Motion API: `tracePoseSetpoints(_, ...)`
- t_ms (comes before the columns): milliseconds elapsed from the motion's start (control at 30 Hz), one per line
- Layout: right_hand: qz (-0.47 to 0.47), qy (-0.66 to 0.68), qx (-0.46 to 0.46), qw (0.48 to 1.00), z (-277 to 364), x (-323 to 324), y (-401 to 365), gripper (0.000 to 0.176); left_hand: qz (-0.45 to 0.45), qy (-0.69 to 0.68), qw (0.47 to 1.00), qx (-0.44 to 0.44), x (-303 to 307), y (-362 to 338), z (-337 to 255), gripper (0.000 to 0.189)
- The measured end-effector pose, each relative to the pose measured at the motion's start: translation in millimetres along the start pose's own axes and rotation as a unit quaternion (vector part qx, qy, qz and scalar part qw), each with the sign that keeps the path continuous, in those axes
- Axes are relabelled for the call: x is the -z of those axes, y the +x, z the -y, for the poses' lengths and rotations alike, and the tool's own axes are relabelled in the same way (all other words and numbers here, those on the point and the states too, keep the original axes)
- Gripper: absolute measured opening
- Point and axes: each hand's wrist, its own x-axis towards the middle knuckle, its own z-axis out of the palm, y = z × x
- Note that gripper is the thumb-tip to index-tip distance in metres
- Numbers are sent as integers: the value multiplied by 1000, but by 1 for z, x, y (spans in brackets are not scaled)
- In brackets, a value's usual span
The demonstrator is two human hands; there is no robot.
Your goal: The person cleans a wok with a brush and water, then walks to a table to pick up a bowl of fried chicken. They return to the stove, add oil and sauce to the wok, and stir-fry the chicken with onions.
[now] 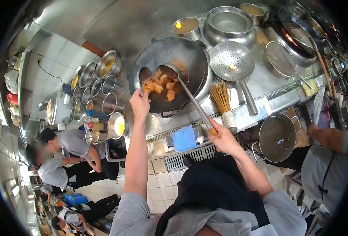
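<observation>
The left hand (pixel 139 103) grasps the rim of a metal container (pixel 143 74), which tilts over the near left part of a dark wok (pixel 195 57), its open side towards the wok's middle; the right hand (pixel 223 137) is closed around the wooden end of a long-handled ladle (pixel 196 105), whose metal shaft slants up and leftward over the wok's edge; the ladle's bowl lies inside the wok, close to the container's mouth; orange-brown food pieces (pixel 158 85) sit between the two, some at the container's mouth and others lower towards the ladle, though how many rest on the wok itself is hard to tell; a faint haze hangs over the wok; just right of it, a perforated strainer (pixel 231 57) lies on the steel desk (pixel 260 84), its handle pointing towards the near edge, and a bundled bamboo brush (pixel 220 97) stands beside that handle; farther right are a mesh strainer (pixel 280 59) and, lower down, a large two-handled pot (pixel 274 143); a blue cloth (pixel 183 138) hangs at the near edge, between the forearms; steel bowls (pixel 110 65) cluster to the left; a person in grey (pixel 319 169) stands at the right.
</observation>
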Motion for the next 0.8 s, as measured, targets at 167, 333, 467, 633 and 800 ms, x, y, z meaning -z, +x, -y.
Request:
tracePoseSetpoints(167,-47,-147,12,988,-17,-2,-24,70,-83,188,966,-159,3,4,-2,24)
tracePoseSetpoints(333,-58,-235,15,970,-38,-12,-32,75,3,88,980,-177,-11,-10,7,22)
tracePoseSetpoints(467,-92,-224,66,968,-56,-21,-31,73,-49,-60,995,-59,10,-40,5,19)
tracePoseSetpoints(633,-118,-201,199,952,-99,-33,-18,65,-164,-314,932,71,83,-145,35,19)
tracePoseSetpoints(800,-101,-171,105,974,-108,-37,-10,58,-322,-424,821,206,186,-357,87,9)
